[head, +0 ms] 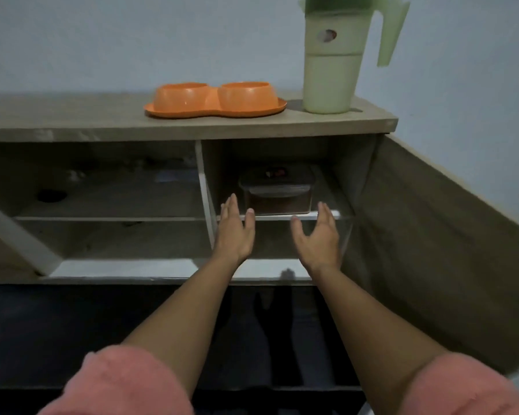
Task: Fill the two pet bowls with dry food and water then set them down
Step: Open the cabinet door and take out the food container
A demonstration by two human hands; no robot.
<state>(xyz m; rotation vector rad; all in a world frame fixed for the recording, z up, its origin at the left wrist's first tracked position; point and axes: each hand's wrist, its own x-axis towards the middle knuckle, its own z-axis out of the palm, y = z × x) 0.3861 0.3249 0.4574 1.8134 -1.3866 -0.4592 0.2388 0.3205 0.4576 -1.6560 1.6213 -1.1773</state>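
An orange double pet bowl (pixel 215 100) sits on top of a wooden cabinet (pixel 72 118), both of its bowls looking empty. To its right stands a pale green jug (pixel 333 61) with a lid and a handle. Inside the cabinet's right compartment, on the upper shelf, a clear lidded container (pixel 277 191) holds brown dry food. My left hand (pixel 234 232) and my right hand (pixel 319 238) reach towards the container with fingers spread, one on each side. Both hands are a little short of it and hold nothing.
The cabinet's right door (pixel 432 250) stands open at my right. The left compartment (pixel 102 190) has dim shelves with a dark round thing on the upper one. A white divider (pixel 206 190) separates the compartments. The floor below is dark.
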